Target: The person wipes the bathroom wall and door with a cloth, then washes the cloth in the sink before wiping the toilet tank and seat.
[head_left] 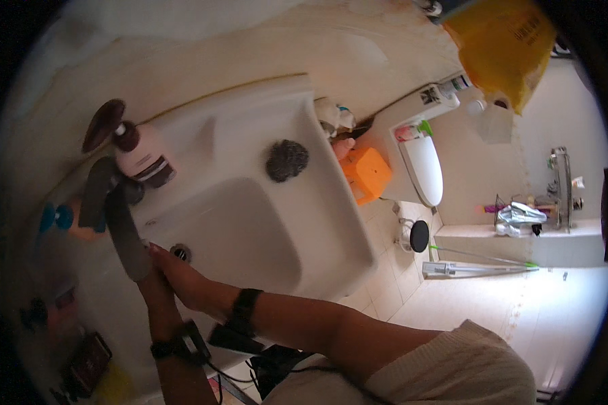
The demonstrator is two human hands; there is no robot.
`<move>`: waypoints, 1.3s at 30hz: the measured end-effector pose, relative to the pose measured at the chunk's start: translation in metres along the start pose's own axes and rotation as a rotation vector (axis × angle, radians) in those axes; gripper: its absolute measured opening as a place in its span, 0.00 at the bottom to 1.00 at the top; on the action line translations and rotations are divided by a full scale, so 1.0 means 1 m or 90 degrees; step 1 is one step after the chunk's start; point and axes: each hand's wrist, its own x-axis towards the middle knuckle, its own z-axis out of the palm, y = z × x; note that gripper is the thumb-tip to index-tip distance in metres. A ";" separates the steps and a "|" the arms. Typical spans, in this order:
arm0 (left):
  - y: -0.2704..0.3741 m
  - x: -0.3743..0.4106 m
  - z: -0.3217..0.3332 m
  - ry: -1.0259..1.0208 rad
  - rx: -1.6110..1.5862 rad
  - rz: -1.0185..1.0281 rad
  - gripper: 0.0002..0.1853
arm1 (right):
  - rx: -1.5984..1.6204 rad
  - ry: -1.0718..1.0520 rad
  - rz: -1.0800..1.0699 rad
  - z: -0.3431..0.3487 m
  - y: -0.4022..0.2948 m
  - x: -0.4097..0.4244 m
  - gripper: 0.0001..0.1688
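My right hand and my left hand are close together at the end of a dark grey faucet, over the white washbasin. The spout covers part of my left hand, and the fingers of both hands are mostly hidden. I cannot tell whether they hold anything or whether water runs. Just beyond my right hand is the drain. A pale pump bottle with a dark brown pump head stands behind the faucet. On the basin's ledge lies a round, dark, fibrous scrubber.
Past the basin are an orange plastic container and a toilet. A yellow bag hangs at upper right. Blurred bottles and a dark red box sit at the left. A black cable trails from my wrist straps.
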 end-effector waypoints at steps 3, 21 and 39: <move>-0.006 -0.013 0.010 0.075 0.317 0.135 0.28 | 0.125 0.014 0.141 0.001 -0.016 -0.001 0.28; -0.033 0.007 0.032 0.059 0.408 0.563 0.25 | -0.105 0.030 0.083 0.011 -0.027 -0.016 0.27; -0.047 -0.015 0.071 0.124 0.649 0.655 0.26 | 0.024 -0.101 0.161 -0.032 -0.059 0.033 0.24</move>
